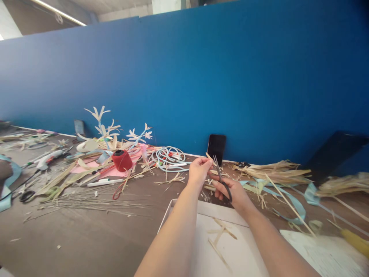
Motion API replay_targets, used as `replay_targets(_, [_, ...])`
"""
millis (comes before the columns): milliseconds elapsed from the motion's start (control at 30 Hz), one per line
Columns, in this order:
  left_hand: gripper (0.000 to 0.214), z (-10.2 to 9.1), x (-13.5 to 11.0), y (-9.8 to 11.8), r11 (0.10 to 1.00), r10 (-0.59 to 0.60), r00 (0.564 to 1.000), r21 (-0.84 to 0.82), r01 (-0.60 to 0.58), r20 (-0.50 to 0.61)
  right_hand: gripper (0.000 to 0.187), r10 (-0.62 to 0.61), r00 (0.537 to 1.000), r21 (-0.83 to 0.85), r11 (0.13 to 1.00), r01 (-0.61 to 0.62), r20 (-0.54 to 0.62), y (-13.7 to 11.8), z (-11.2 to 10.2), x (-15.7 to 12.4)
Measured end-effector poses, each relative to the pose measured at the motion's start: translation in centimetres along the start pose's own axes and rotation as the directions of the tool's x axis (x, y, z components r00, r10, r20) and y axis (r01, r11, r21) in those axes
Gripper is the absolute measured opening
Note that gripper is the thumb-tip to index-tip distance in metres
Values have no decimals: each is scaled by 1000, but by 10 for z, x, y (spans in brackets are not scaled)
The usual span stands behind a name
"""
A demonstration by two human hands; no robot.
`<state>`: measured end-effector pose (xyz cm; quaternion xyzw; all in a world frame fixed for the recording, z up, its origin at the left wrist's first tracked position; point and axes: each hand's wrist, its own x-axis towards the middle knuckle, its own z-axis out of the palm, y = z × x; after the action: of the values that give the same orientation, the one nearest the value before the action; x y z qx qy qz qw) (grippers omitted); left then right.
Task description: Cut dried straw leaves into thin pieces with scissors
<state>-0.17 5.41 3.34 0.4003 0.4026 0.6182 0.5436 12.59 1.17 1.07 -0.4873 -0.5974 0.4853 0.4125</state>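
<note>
left hand (200,172) partly hides the pale strip (208,156)

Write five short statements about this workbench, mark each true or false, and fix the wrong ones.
1. The left hand pinches a pale strip. True.
2. The scissors are in the left hand. False: the right hand holds them.
3. The dark phone leans against the blue panel. True.
4. The red spool stands to the right of both hands. False: it stands to their left.
5. Loose pale pieces lie in the shallow white box below the hands. True.
</note>
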Motion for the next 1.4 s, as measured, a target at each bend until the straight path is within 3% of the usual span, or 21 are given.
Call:
replay_targets(1233, [20,3,1,-4,996,-42,997,-82,37,-64,52,-53,998,-61,997,51,-41,11,1,7])
replay_targets(1400, [17,1,1,-5,998,-19,998,-67,15,-57,51,-32,995,-32,999,30,-97,10,0,6])
